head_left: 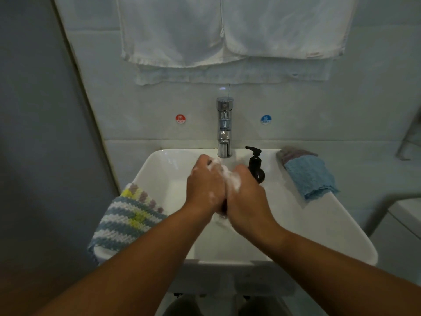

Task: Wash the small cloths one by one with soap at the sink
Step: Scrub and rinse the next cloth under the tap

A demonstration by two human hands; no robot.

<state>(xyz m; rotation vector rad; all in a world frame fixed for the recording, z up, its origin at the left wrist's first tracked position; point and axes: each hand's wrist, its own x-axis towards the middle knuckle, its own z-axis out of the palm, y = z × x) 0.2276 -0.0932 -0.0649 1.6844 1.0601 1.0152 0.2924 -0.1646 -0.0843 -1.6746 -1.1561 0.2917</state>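
Scrubbing step, I judge: the left hand (205,185) and right hand (247,192) each close their grip on one sudsy cloth (224,207) over the sink (319,224), below the tap (224,133). Mostly hidden (foam covers it), it seems to run 12-to-6, dark end toward 6. Next likely calls for rinsing, then the blue cloth (309,176) at 2 o'clock or the striped cloth (127,222) at 8.
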